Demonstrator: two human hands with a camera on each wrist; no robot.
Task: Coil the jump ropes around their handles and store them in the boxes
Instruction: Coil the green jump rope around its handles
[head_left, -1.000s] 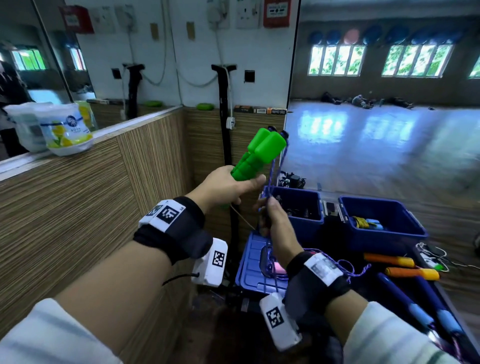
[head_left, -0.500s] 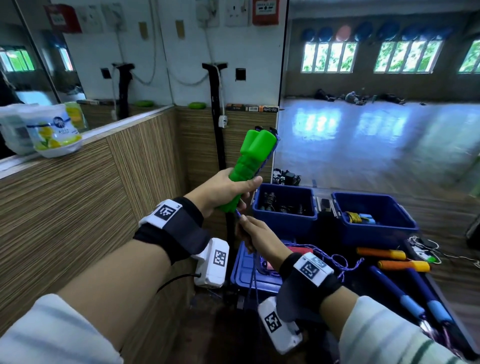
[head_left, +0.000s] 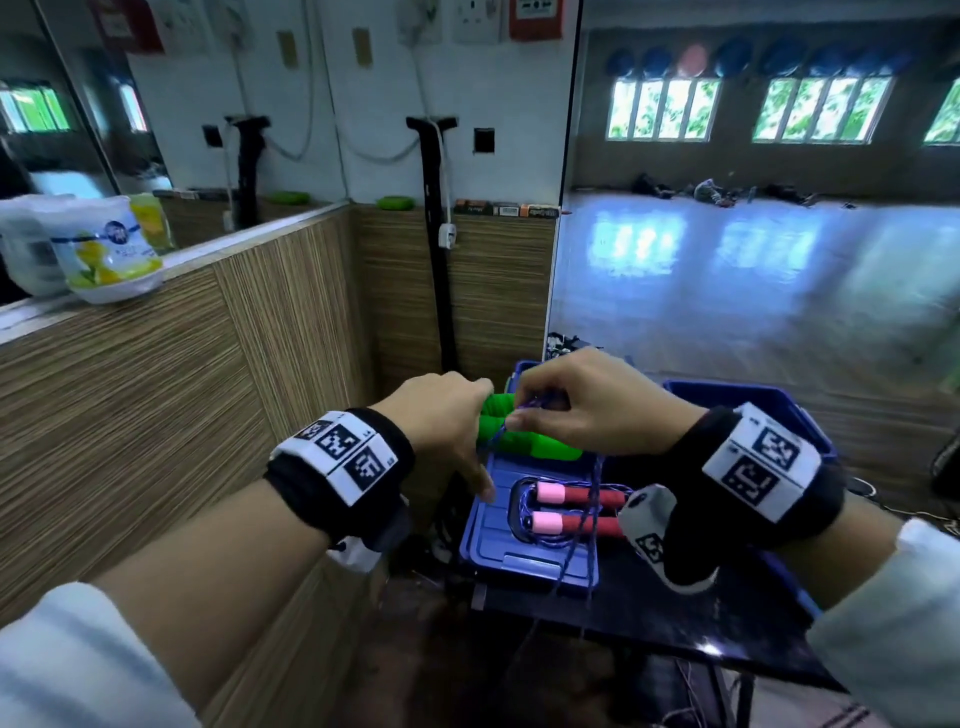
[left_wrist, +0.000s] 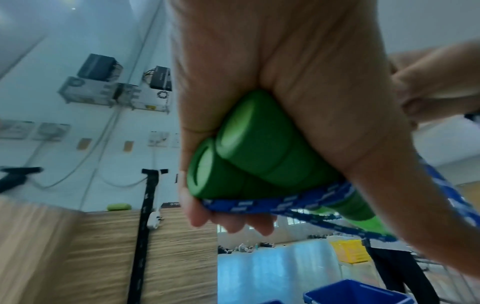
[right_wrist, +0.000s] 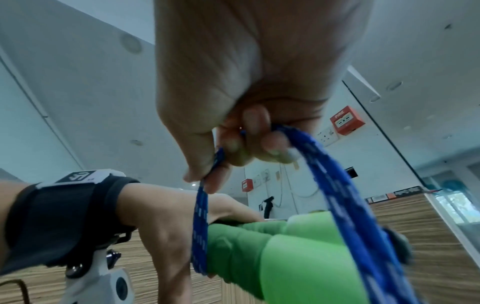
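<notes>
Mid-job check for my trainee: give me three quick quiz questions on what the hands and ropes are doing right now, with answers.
1. True or false: the left hand grips two bright green foam jump-rope handles together.
2. What does the right hand pinch? A) blue braided rope B) a red handle C) nothing
3. Fill in: the pink-and-red-handled coiled jump rope lies on the blue plastic box ____.

Key: 1 true; 2 A; 3 lid.

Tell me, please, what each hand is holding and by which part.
The left hand grips both green handles near their butt ends. The right hand pinches the blue rope just above the handles.
</notes>
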